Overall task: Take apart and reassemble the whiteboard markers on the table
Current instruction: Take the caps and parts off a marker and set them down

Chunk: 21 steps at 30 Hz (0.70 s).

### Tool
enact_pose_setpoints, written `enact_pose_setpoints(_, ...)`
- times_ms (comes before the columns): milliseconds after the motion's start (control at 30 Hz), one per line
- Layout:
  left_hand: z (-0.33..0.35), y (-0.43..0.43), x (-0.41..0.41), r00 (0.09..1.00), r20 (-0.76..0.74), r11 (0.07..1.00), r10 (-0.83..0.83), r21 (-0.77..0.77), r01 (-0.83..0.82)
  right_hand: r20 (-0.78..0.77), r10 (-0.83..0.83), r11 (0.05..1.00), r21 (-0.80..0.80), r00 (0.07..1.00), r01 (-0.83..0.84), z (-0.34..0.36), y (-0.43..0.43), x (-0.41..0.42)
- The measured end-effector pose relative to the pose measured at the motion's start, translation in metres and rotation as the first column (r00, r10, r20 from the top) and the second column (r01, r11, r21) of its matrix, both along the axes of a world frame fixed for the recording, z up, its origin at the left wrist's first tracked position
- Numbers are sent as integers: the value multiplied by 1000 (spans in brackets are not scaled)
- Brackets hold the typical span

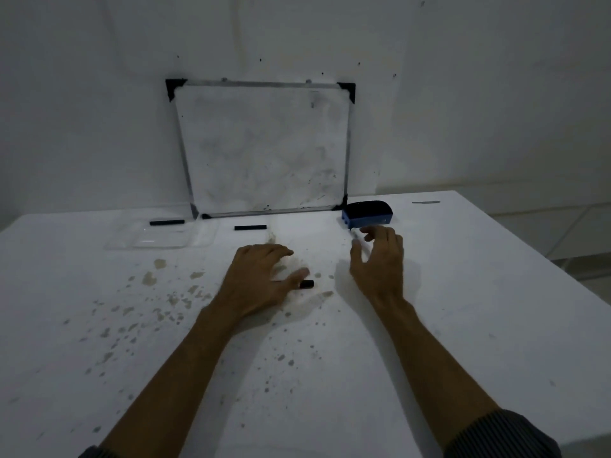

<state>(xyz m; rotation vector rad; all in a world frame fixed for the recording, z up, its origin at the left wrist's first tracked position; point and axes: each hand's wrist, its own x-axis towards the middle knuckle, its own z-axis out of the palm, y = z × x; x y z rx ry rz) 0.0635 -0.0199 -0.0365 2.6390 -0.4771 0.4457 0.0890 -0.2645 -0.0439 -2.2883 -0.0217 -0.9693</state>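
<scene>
My left hand (pixel 261 276) lies palm down on the white table (pixel 463 292) with its fingers spread. Its thumb tip rests beside a short black marker cap (pixel 306 284) that lies on the table. My right hand (pixel 380 259) hovers to the right with fingers apart and curled, just in front of the blue eraser. A small pale piece (pixel 354 233) shows by its index fingertip, too faint to identify. One thin black marker part (pixel 250 227) lies on the table farther back. Another black marker part (pixel 167 222) lies on the clear tray.
A small whiteboard (pixel 264 147) leans against the wall at the back of the table. A blue eraser (pixel 367 214) sits at its lower right corner. A clear plastic tray (pixel 162 238) lies at the back left. The near table surface is speckled with stains.
</scene>
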Motion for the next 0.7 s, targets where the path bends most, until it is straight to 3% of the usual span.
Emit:
enact_pose_setpoints(33,6,11,2,999,-45,995,13,-94,-18,18,116,993,-4,993,-116,2,8,-5)
enact_pose_setpoints(100,14,34,4,985,-165,963,58,-251,-99,-87,345,936,-46,934,-350,5,28,-13)
enact_pose_setpoints(167,9,54,2,954,-288,955,83,-249,-158,-280,480,855,-62,831,-515,6,48,-15)
enact_pose_setpoints(233,-4,67,-9,949,-304,957,83,-240,-161,-382,496,811,-117,780,-573,2,65,-15)
enact_pose_setpoints(367,-20,74,-27,975,-197,885,100,-430,-178,-402,443,760,-306,801,-573,-12,86,-14)
enact_pose_setpoints(433,-18,72,-28,973,-207,853,106,-483,-196,-403,432,764,-312,807,-565,-13,90,-12)
enact_pose_setpoints(600,-12,67,-22,951,-286,693,117,-663,-284,-381,462,881,97,801,-463,5,104,-6)
enact_pose_setpoints(700,-8,60,-20,961,-266,571,73,-779,-259,-298,596,791,382,746,-479,15,124,-10)
